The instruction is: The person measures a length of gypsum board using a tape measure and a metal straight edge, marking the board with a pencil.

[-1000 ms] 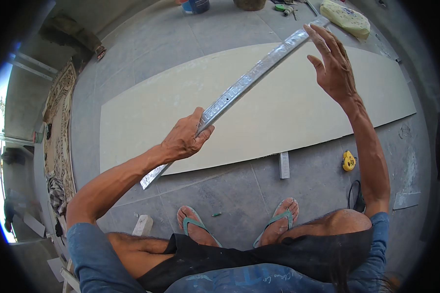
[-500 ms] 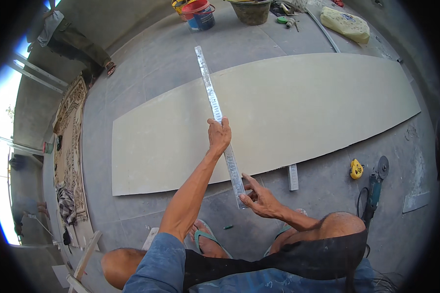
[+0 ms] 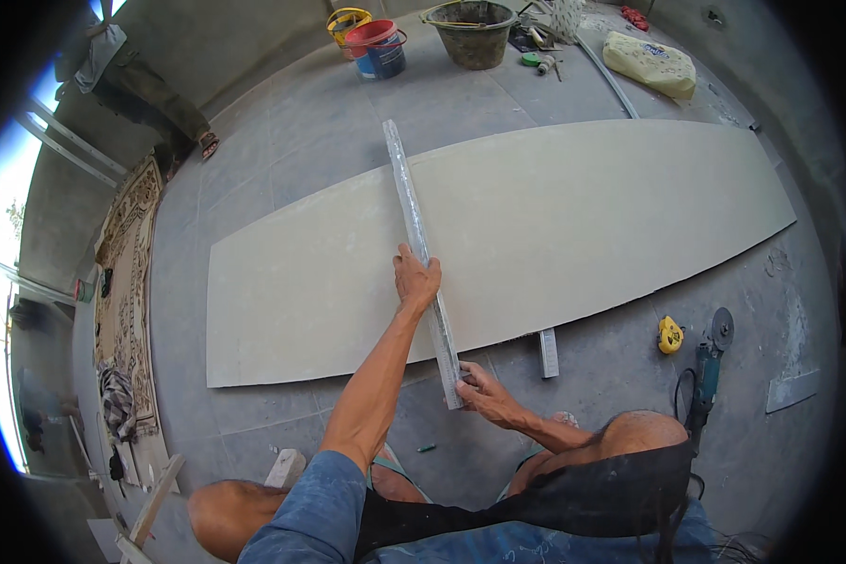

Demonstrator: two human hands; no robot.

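Observation:
A long, pale-smeared metal profile bar (image 3: 406,193) lies lengthwise away from me, crossing a large grey-beige board (image 3: 611,207). Its far end extends past the board's far edge, and its near end past the near edge. My left hand (image 3: 417,280) is closed around the bar about midway, over the board. At the bar's near end, my right hand (image 3: 487,393) grips its right side; some of those fingers are hidden behind the metal. Whether the bar rests on the board or hovers just above it, I cannot tell.
Right of my knee lie an angle grinder (image 3: 710,367) and a yellow tape measure (image 3: 669,335). A short metal piece (image 3: 549,355) pokes from under the board. Buckets (image 3: 376,49), a black tub (image 3: 475,42) and a sack (image 3: 650,64) stand beyond. A person (image 3: 146,94) stands far left.
The bar has rolled in my hands: its ribbed face showed before, a smoother side shows now. My right fingers have closed in on its near end. The view has shifted slightly.

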